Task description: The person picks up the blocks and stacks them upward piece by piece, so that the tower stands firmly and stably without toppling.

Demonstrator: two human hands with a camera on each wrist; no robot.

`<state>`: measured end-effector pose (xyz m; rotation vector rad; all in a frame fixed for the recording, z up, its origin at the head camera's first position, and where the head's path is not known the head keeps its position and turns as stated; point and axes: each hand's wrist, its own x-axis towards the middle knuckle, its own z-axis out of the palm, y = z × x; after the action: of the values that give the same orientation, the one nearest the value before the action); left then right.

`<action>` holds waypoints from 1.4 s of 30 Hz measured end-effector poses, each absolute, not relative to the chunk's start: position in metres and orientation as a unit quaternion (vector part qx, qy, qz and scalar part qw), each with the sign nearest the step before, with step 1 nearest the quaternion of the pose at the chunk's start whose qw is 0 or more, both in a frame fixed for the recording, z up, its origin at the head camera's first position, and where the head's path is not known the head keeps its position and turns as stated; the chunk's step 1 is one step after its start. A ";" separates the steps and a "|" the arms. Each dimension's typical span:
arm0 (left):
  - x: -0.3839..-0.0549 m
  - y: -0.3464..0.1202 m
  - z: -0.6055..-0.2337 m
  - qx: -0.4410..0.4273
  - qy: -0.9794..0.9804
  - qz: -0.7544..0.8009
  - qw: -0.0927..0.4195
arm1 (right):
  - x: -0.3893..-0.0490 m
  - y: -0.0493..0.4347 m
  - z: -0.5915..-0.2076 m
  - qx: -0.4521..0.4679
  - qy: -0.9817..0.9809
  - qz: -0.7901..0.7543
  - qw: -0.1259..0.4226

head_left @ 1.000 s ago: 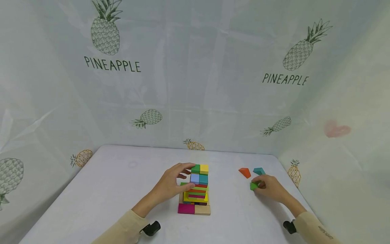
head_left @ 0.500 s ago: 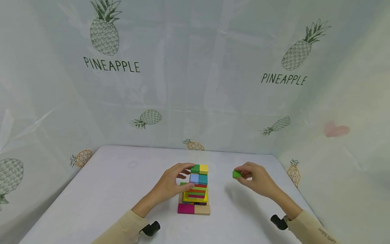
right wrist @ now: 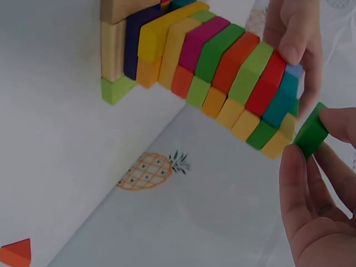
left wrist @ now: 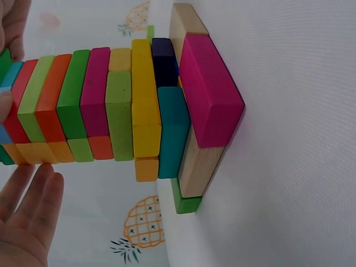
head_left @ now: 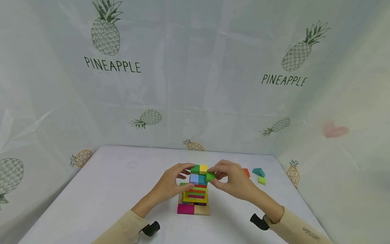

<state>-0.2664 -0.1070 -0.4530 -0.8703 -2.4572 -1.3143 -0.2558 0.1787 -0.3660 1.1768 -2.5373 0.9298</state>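
Observation:
A tower of coloured wooden blocks [head_left: 196,196] stands on the white table, with magenta and bare wood blocks at its foot. My left hand [head_left: 169,184] holds its upper part from the left, thumb on the front. In the left wrist view the fingertips [left wrist: 53,186] touch orange blocks on the tower's other side. Between thumb and fingers, my right hand [head_left: 236,179] pinches a green block [head_left: 210,176] close to the tower's upper right. The right wrist view shows this block [right wrist: 312,132] beside the yellow and teal top pieces; contact there is hard to tell.
To the right on the white table [head_left: 122,189] lie an orange wedge [head_left: 246,171], partly behind the right hand, a teal block [head_left: 258,171] and a light green block [head_left: 262,180]. A pineapple-print cloth [head_left: 213,84] hangs behind and along both sides.
My right hand has lifted the green block from near the loose blocks and carried it left to the tower's top. The left hand has stayed on the tower.

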 end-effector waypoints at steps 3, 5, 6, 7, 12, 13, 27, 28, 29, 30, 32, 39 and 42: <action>-0.266 -0.107 -0.452 -0.299 -0.835 -0.450 0.109 | -0.255 0.170 -0.368 0.396 -0.860 0.310 0.088; -0.265 -0.107 -0.451 -0.301 -0.833 -0.451 0.109 | -0.255 0.166 -0.370 0.391 -0.864 0.307 0.082; -0.264 -0.107 -0.451 -0.301 -0.833 -0.451 0.107 | -0.255 0.164 -0.371 0.388 -0.866 0.306 0.080; -0.264 -0.107 -0.450 -0.302 -0.833 -0.450 0.108 | -0.255 0.163 -0.372 0.386 -0.867 0.305 0.079; -0.264 -0.108 -0.451 -0.303 -0.835 -0.445 0.111 | -0.254 0.160 -0.373 0.383 -0.868 0.302 0.089; -0.264 -0.108 -0.451 -0.304 -0.835 -0.444 0.112 | -0.253 0.161 -0.373 0.382 -0.869 0.300 0.093; -0.263 -0.107 -0.449 -0.300 -0.837 -0.443 0.111 | -0.253 0.157 -0.382 0.408 -0.856 0.284 0.144; -0.263 -0.107 -0.449 -0.302 -0.836 -0.444 0.111 | -0.253 0.156 -0.382 0.409 -0.854 0.289 0.143; -0.263 -0.107 -0.449 -0.304 -0.835 -0.444 0.111 | -0.253 0.154 -0.383 0.409 -0.852 0.294 0.142; -0.264 -0.107 -0.449 -0.306 -0.834 -0.446 0.111 | -0.253 0.153 -0.383 0.408 -0.851 0.300 0.141; -0.264 -0.107 -0.450 -0.310 -0.832 -0.445 0.113 | -0.254 0.151 -0.384 0.405 -0.849 0.310 0.141; -0.265 -0.107 -0.451 -0.313 -0.832 -0.441 0.120 | -0.255 0.145 -0.387 0.410 -0.842 0.314 0.153; -0.264 -0.107 -0.450 -0.313 -0.831 -0.444 0.118 | -0.256 0.143 -0.388 0.414 -0.841 0.311 0.159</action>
<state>-0.2645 -0.1072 -0.4501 -0.9155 -2.4315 -1.2983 -0.2560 0.1432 -0.3878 1.1836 -2.4030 0.8883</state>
